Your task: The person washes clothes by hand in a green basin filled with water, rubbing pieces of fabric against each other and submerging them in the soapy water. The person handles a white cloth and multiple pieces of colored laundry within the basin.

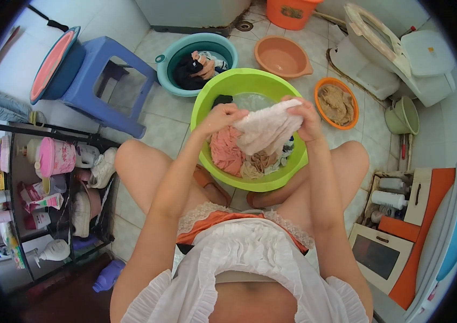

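Observation:
A white cloth (269,127) is stretched between my two hands above a big lime-green basin (207,102). My left hand (225,117) pinches its left corner, and the fingers of my right hand (307,118) close on its upper right edge. Whether it is a towel or a garment I cannot tell. Below it in the basin lie a pink cloth (226,153), beige cloth (260,162) and a dark piece (222,100) by the far left wall. Some water (255,101) shows at the basin's far side. The white cloth hides the basin's middle.
Beyond stand a teal basin (165,58) with dark and peach clothes, a brown basin (282,56) and an orange basin (321,85) holding brown cloth. A blue stool (111,48) and a crowded shelf (21,215) are at left. A toilet (368,59) and cabinet (384,253) stand right.

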`<action>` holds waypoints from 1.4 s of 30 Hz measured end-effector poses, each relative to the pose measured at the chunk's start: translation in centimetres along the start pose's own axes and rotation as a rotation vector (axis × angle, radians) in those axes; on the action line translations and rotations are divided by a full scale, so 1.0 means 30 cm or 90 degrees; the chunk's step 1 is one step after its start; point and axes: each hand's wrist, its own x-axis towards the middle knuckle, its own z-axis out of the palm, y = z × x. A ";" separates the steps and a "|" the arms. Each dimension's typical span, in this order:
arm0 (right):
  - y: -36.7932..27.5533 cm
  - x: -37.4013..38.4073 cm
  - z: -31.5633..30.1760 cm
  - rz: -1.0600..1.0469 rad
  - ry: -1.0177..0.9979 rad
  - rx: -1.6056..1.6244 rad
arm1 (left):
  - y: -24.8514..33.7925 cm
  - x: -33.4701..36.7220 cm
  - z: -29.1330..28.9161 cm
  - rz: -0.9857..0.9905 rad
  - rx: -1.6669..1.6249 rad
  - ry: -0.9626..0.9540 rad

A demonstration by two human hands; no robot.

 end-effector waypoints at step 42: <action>0.080 0.005 0.030 0.130 0.028 -0.269 | 0.011 0.053 0.053 0.051 0.072 -0.093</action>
